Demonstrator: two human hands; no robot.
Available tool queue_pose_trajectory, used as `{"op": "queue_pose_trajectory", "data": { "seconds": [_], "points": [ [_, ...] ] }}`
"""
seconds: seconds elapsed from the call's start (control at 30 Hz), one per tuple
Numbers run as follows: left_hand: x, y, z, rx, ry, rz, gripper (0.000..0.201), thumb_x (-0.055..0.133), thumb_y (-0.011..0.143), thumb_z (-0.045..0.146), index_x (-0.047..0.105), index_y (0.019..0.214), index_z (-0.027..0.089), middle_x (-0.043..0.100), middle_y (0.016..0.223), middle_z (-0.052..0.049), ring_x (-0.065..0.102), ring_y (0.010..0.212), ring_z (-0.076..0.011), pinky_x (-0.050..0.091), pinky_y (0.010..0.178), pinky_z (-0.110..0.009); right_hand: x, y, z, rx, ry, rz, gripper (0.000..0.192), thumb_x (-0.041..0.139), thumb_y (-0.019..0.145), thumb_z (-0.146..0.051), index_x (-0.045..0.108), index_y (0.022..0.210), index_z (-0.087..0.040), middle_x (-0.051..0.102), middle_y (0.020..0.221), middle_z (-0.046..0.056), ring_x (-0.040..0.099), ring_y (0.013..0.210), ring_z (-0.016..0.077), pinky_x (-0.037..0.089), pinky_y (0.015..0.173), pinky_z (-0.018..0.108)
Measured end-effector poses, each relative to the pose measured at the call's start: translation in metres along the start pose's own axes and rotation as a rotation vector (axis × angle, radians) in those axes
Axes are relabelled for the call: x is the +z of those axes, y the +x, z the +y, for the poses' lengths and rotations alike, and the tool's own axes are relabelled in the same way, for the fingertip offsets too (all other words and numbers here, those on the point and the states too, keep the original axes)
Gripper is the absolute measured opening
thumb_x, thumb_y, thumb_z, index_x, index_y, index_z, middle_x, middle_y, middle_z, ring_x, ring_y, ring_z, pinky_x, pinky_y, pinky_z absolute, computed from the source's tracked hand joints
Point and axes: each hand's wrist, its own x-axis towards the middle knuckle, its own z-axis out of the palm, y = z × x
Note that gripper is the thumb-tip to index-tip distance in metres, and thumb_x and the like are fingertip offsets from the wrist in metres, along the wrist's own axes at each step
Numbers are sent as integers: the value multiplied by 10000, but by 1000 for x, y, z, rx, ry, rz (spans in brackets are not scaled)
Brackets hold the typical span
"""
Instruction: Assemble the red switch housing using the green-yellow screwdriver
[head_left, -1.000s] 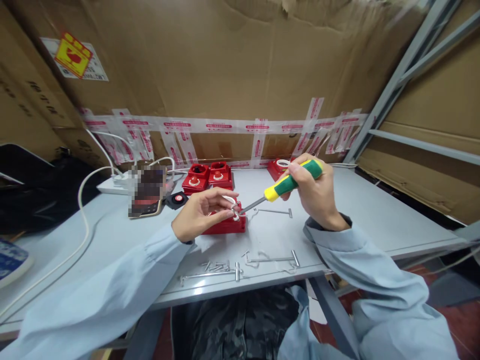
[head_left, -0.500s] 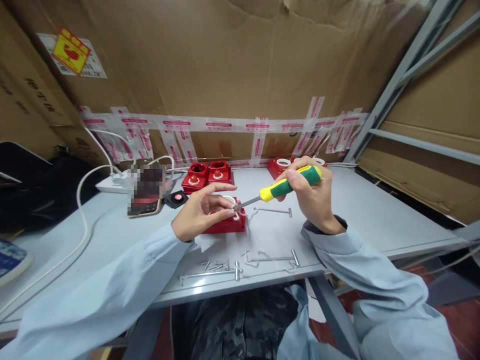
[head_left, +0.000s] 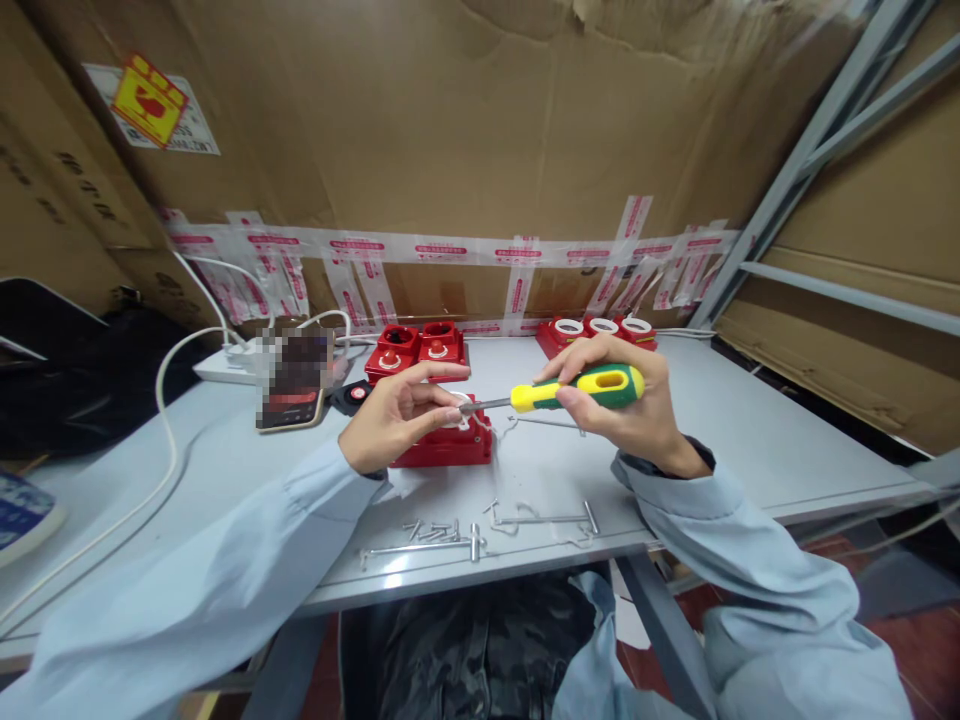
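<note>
While the right hand [head_left: 626, 405] grips the yellow and green handle of a screwdriver [head_left: 570, 390] right of the frame's centre, the tool lies almost level, its metal shaft pointing left toward the left hand [head_left: 394, 415]. The left hand pinches a small white part [head_left: 455, 408] between thumb and fingers, and the screwdriver tip meets that part just above a red box [head_left: 446, 445] that sits on the grey counter [head_left: 750, 430] at the middle of the frame. Whether the left hand also touches the red box cannot be told. Nearer the lower edge of the counter lie loose screws [head_left: 435, 530] and two long metal pins [head_left: 544, 518], with a third pin [head_left: 547, 423] just below the screwdriver. Farther back, toward the upper middle, stand two more red boxes [head_left: 416, 350] side by side, and to their right a row of red boxes with white rings [head_left: 600, 328] on top. At the left, a phone [head_left: 292, 385] leans beside a white power strip [head_left: 225, 368] with a white cable [head_left: 161, 400] curving away. Taped cardboard [head_left: 450, 130] forms the wall behind.
</note>
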Motion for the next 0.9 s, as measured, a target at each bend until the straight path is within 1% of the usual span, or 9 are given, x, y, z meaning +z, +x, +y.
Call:
{"op": "queue_pose_trajectory", "data": {
  "seconds": [0.2,0.27,0.4,0.47,0.57,0.67,0.77,0.9],
  "points": [
    [-1,1,5,-14,23,-22,494,701,778,287,530,1203,101,716,805,-62,692,803,-178,565,783,-299,-12,0,-1,16,-38,-187,117,684,737,-172,613,829,-183,689,892,41,644,787,143,520,668,256],
    [-1,1,5,-9,37,-19,501,697,779,286,529,1211,95,720,808,-67,690,831,-182,561,802,-302,-13,-1,-1,17,-37,-220,115,681,741,-163,616,835,-180,689,907,44,644,806,145,521,684,255],
    [-1,0,4,-2,78,-7,503,696,775,282,538,1217,99,724,799,-65,688,867,-192,550,845,-319,-15,-2,-4,41,-55,-248,129,682,756,-186,629,874,-181,698,929,42,655,847,150,531,725,255],
    [-1,1,3,-2,69,8,493,694,775,288,545,1207,102,723,799,-64,690,872,-198,552,848,-327,-18,-2,-6,100,-113,-287,194,680,772,-225,645,959,-184,705,966,44,664,870,152,537,737,247],
    [-1,2,2,-3,44,34,478,692,773,296,552,1188,105,726,802,-68,694,875,-211,561,832,-343,-23,-5,-8,179,-246,-361,344,679,786,-302,630,1106,-186,703,1048,48,668,911,154,536,774,243],
    [0,2,0,10,55,32,489,695,768,287,546,1196,103,728,798,-70,693,880,-215,555,844,-361,-29,-11,-5,197,-369,-420,359,672,794,-359,640,1106,-184,705,1028,41,666,862,150,524,758,249],
    [2,1,0,22,100,-6,519,695,770,282,531,1228,104,727,810,-71,690,862,-201,543,857,-365,-33,-18,-1,204,-396,-438,323,660,806,-372,658,1069,-186,708,987,33,660,833,152,512,747,257],
    [4,0,4,43,142,-69,576,708,757,307,499,1262,124,711,979,-106,677,884,-198,545,811,-345,-38,-25,2,254,-356,-354,312,670,794,-376,660,1042,-187,708,985,38,666,845,164,526,741,256]
  ]
}}
